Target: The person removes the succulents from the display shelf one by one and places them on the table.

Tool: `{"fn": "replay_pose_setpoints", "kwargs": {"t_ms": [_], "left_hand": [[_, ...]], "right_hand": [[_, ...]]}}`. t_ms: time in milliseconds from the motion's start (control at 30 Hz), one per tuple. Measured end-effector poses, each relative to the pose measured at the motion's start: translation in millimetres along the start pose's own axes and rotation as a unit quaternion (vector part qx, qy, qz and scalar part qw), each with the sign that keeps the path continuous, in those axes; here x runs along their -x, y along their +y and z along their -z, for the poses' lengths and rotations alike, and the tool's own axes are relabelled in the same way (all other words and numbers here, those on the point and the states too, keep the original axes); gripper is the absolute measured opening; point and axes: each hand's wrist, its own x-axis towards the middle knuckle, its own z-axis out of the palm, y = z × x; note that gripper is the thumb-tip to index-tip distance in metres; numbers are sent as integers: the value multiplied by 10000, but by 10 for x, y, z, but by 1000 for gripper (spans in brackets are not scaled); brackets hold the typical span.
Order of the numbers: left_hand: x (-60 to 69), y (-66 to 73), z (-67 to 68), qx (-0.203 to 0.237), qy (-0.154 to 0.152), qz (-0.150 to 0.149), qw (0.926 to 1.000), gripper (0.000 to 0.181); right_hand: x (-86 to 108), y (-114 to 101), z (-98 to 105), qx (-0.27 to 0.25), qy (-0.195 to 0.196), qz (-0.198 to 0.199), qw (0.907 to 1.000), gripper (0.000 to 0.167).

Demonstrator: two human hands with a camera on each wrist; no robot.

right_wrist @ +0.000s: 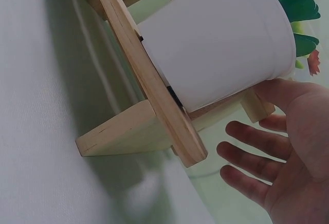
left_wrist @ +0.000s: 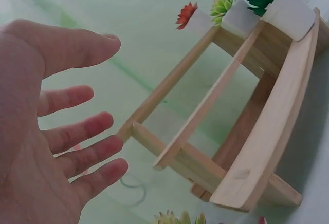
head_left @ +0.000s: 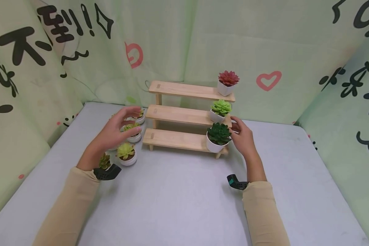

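Observation:
A three-step wooden plant stand stands on the table, with one potted succulent at the right end of each step. The dark green succulent is on the lowest step, a light green succulent on the middle one, a red succulent on top. Beside the dark green plant is my right hand; in the right wrist view its thumb is at the white pot, fingers loosely extended. My left hand hovers with spread fingers left of the stand, over small potted succulents, partly hiding them.
Several small succulents in white pots, such as a yellow-green one, cluster on the white table left of the stand. A pale green curtain with printed characters and hearts surrounds the back and sides.

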Motion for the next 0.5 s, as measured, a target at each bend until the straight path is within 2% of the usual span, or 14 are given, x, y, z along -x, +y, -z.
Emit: {"fn": "replay_pose_setpoints", "kwargs": {"t_ms": [267,500], "left_hand": [[-166,80,-61,99,155,-68,9998,58],[-325,140,-126,451,218,-266,9984,57]], "right_hand": [[3,3,-1,13,4,-56,10000,51],[-8,3,-12,-11,9,-88,10000,51]]}}
